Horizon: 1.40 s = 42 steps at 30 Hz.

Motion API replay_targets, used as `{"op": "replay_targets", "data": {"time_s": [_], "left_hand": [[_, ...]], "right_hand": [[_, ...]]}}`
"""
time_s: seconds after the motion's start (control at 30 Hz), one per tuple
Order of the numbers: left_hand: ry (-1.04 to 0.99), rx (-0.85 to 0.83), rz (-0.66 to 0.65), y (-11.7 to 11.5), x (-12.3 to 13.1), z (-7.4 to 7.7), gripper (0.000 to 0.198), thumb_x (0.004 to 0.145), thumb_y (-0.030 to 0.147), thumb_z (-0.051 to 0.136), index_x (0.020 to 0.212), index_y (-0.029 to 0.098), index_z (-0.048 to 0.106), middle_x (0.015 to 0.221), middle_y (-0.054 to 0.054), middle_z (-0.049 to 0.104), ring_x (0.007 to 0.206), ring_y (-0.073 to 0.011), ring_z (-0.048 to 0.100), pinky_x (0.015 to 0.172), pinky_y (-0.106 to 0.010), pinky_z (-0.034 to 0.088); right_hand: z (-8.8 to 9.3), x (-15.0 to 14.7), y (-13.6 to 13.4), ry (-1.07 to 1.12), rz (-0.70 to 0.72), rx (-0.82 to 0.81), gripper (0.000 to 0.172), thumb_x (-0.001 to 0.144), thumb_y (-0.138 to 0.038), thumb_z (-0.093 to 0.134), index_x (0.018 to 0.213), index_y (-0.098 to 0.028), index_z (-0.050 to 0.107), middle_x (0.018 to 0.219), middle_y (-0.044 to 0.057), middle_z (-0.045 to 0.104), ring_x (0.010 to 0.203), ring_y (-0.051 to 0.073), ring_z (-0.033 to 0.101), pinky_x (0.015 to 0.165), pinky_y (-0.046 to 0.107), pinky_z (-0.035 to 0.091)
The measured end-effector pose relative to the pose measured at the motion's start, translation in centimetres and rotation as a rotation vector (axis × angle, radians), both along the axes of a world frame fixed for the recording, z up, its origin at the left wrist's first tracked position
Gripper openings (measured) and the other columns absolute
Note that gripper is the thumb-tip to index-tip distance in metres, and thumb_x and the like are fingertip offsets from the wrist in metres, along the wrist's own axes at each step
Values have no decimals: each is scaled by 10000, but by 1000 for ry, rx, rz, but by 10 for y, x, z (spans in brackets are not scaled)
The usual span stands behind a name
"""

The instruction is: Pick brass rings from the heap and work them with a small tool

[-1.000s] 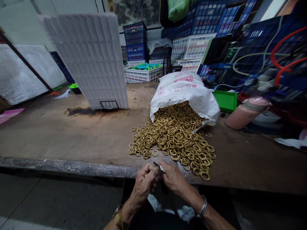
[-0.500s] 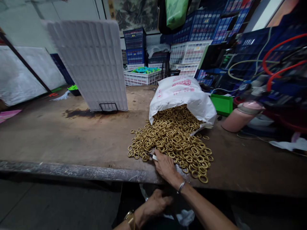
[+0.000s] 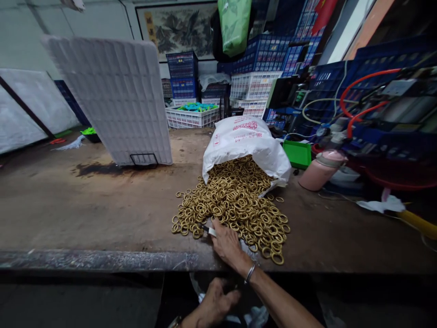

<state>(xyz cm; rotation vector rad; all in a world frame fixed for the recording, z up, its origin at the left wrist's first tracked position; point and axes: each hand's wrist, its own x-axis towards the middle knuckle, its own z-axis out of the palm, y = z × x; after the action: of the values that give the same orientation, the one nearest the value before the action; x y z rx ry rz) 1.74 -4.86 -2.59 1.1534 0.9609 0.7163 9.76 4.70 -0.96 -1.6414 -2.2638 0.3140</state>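
Brass-coloured rings point(image 3: 235, 200) lie in a heap on the wooden table, spilling from the mouth of a white woven sack point(image 3: 239, 136) with red print. My right hand point(image 3: 227, 243) rests at the near edge of the heap. Its fingers are closed around a small tool point(image 3: 210, 231) with a white body and a dark tip, which points left at the rings; its exact kind is unclear. Below the table edge, above my lap, is my left hand point(image 3: 216, 300), with fingers curled. Anything held in it is too dark and blurred to make out.
A pale ribbed panel point(image 3: 112, 100) stands upright on a wire stand point(image 3: 143, 159) at the left. To the right are a green tray point(image 3: 297, 154) and a pink bottle point(image 3: 322, 169). Stacked crates point(image 3: 254, 86) and a crate of coloured pieces point(image 3: 193, 118) stand behind.
The view has turned slightly right and up, so everything sits further left. My right hand still holds the tool at the rings. My left hand stays low, fingers still curled.
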Motion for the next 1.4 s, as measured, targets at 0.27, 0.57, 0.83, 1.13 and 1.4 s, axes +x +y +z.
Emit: {"op": "replay_targets", "data": {"time_s": [0.27, 0.57, 0.83, 1.13, 1.4], "left_hand": [[-29, -124, 135, 2, -14, 32, 167, 688, 263, 533, 575, 141, 520, 527, -5, 546, 445, -86, 432, 442, -193, 338], [242, 201, 63, -2, -6, 7, 97, 667, 165, 529, 653, 149, 624, 605, 6, 554, 618, -130, 481, 587, -221, 364], [156, 402, 375, 7, -19, 32, 210, 793, 234, 466, 937, 184, 610, 735, -35, 616, 569, -122, 524, 564, -225, 416], [140, 599, 158, 25, -33, 44, 236, 778, 171, 478, 938, 207, 648, 865, -78, 672, 816, -183, 595, 777, -299, 418], [253, 478, 173, 23, -32, 52, 214, 786, 212, 460, 753, 201, 672, 683, -30, 652, 659, -160, 575, 659, -241, 411]], "right_hand": [[11, 25, -11, 386, -13, -253, 46, 687, -188, 434, 642, -189, 430, 589, -45, 456, 572, 100, 415, 540, 206, 277], [7, 36, -14, 867, -114, -578, 84, 645, -243, 481, 670, -191, 420, 535, -75, 441, 474, 65, 378, 462, 183, 297], [30, 44, -34, 1129, -36, -904, 249, 671, -366, 565, 786, -187, 434, 525, -87, 442, 370, 20, 275, 348, 153, 167], [39, 48, -50, 1388, 180, -1229, 408, 655, -276, 598, 1010, -195, 413, 529, -100, 463, 318, -13, 198, 350, 137, 166], [37, 36, -49, 991, -16, -844, 348, 702, -475, 540, 887, -189, 469, 511, -78, 470, 374, 33, 322, 354, 156, 218]]}}
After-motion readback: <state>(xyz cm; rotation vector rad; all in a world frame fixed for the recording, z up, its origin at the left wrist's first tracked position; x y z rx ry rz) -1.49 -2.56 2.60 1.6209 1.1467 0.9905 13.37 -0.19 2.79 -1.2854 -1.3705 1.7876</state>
